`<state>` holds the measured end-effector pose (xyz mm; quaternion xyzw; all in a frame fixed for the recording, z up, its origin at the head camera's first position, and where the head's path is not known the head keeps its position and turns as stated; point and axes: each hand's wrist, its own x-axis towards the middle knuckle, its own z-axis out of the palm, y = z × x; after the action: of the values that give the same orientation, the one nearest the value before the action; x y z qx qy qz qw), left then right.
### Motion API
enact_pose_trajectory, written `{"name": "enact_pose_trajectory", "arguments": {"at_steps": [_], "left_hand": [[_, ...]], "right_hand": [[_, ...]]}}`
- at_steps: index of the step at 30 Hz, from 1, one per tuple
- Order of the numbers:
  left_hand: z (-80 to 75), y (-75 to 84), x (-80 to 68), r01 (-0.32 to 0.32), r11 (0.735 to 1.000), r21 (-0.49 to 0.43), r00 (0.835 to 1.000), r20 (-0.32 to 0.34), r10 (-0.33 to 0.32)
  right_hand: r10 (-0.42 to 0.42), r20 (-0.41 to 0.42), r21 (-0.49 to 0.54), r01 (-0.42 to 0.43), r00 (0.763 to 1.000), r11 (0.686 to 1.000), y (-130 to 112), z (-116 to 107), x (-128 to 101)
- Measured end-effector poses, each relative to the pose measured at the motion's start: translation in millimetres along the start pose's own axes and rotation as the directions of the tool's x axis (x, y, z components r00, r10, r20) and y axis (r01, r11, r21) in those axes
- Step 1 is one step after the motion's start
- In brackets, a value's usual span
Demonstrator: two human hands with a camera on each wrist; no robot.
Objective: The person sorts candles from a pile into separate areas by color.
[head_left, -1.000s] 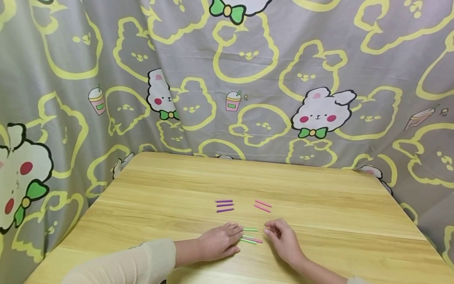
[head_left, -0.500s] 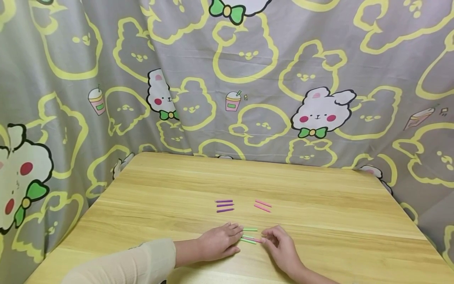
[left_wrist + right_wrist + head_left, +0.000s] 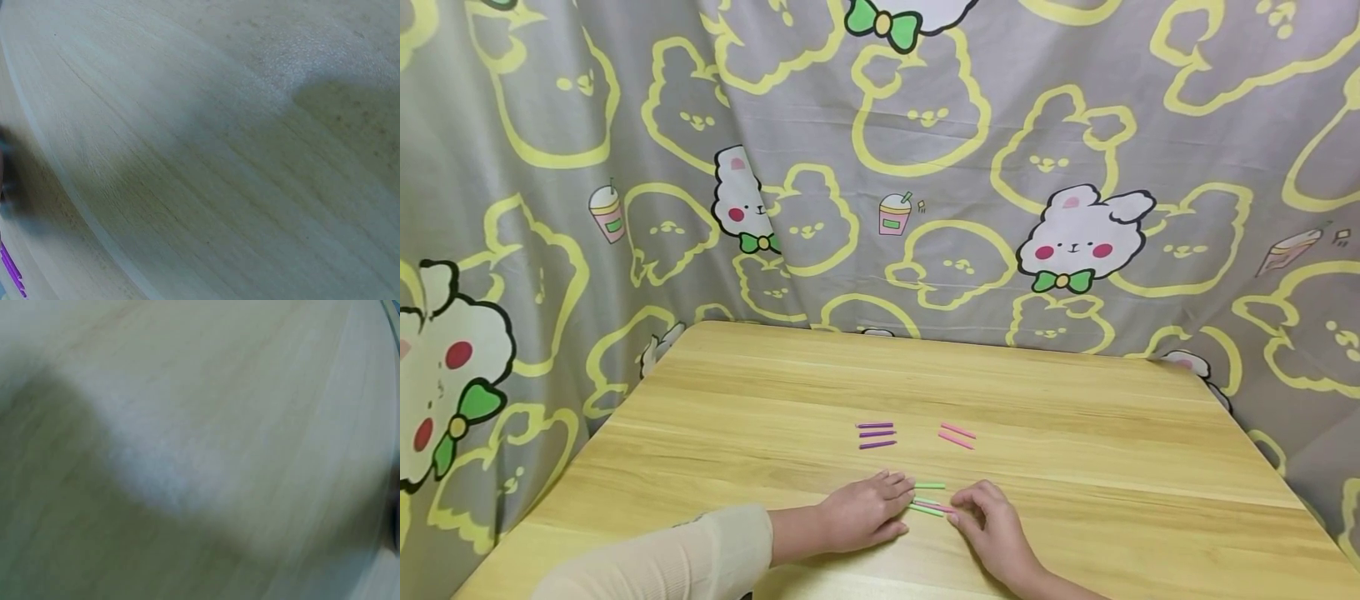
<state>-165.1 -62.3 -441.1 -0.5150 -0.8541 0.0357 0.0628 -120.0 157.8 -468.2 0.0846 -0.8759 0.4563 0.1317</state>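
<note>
My left hand lies flat, its straight fingers over the left ends of a small group of thin sticks. Three are green, among them the rear green stick and the front green stick. Between them lies a pink stick; my right hand pinches its right end between thumb and forefinger. What is under my left fingers is hidden. Three purple sticks lie in a row farther back, also at the lower left edge of the left wrist view. Two pink sticks lie to their right.
The wooden table reaches back to a grey patterned curtain, which also hangs along both sides. Both wrist views show mostly blurred tabletop and shadow.
My right hand has come down and slightly left to the right end of the pink stick in the group and now pinches it. The left hand has stayed put.
</note>
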Motion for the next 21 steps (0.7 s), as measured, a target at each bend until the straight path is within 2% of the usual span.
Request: {"name": "enact_pose_trajectory", "arguments": {"at_steps": [8, 15, 21], "left_hand": [[-1.0, 0.2, 0.2, -0.002, 1.000, -0.004, 1.000, 0.002, 0.002], [-0.8, 0.2, 0.7, -0.009, 1.000, -0.005, 1.000, -0.015, 0.009], [0.1, 0.2, 0.7, -0.007, 1.000, -0.001, 1.000, -0.011, 0.007]], "right_hand": [[0.000, -0.002, -0.053, 0.000, 1.000, 0.999, -1.4, -0.1, 3.9], [0.066, 0.039, -0.083, -0.063, 0.997, 0.995, -6.9, -1.8, 7.8], [0.020, 0.023, -0.100, -0.017, 1.000, 0.995, -4.6, 0.6, 6.8]]}}
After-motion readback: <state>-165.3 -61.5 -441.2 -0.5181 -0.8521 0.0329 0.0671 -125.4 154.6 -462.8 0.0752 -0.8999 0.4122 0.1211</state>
